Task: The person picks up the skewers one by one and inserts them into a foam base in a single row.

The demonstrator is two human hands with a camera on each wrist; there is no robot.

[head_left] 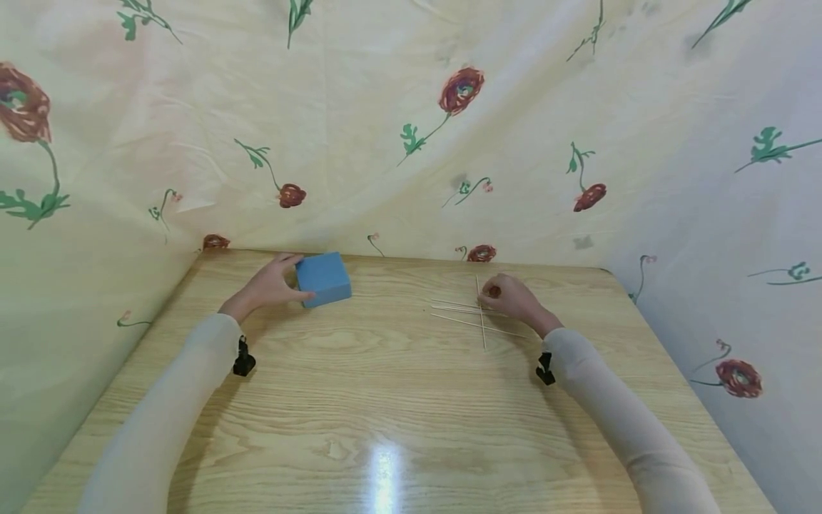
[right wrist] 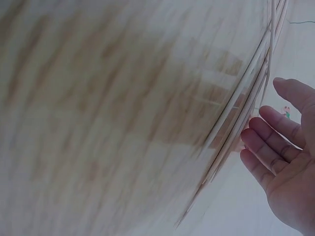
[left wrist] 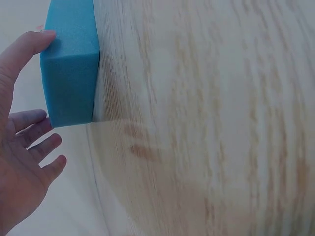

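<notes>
Near the back left of the table, a blue block [head_left: 323,277] stands on the wood. My left hand [head_left: 272,283] grips its left end, thumb on the near side and fingers toward the far side. The left wrist view has the thumb [left wrist: 48,37] against the blue face; the lower fingers are spread off it. Several thin wooden sticks [head_left: 459,319] lie crossed at the back right. My right hand [head_left: 516,301] is beside them, over their right ends. In the right wrist view its thumb [right wrist: 293,91] and loosely bent fingers stand apart, close to the sticks [right wrist: 241,110].
A wood-grain table [head_left: 359,400] spans the space before me. Flowered cloth [head_left: 359,128] rises along its back and sides. Small black devices [head_left: 242,360] are strapped at both wrists, and light glares on the near part of the tabletop.
</notes>
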